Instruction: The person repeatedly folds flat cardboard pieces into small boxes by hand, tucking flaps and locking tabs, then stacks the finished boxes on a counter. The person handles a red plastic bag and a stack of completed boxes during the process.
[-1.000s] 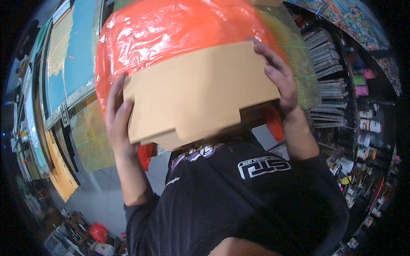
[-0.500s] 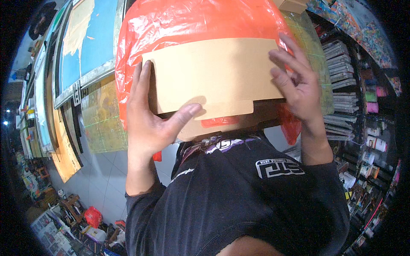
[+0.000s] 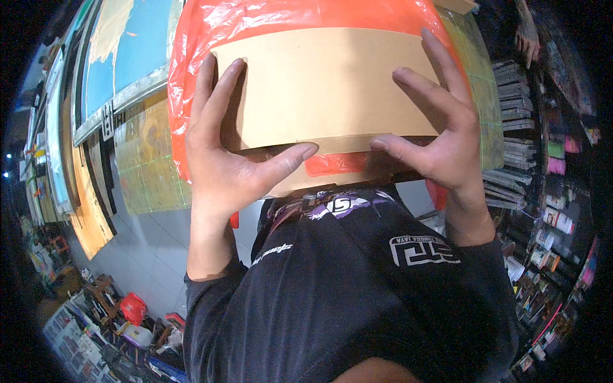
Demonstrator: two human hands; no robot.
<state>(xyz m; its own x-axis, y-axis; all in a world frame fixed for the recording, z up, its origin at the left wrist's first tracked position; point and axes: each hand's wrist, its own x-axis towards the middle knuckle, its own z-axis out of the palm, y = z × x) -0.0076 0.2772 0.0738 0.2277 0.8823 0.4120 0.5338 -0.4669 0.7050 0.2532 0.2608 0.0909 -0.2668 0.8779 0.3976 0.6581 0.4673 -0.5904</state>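
Cardboard box (image 3: 332, 83), brown: probably light, stiff, easily dented; best held at both ends, where left hand (image 3: 230, 165) and right hand (image 3: 451, 142) spread wide.

The right hand (image 3: 456, 137) has its thumb, earlier up by the lid's right end, down at the front tab (image 3: 338, 142) of the cardboard box (image 3: 325, 83). The left hand (image 3: 223, 159) (flat along the side a second ago) now stretches its thumb toward that tab, which looks tipped downward. Another person's hand (image 3: 527, 41) has appeared at upper right.
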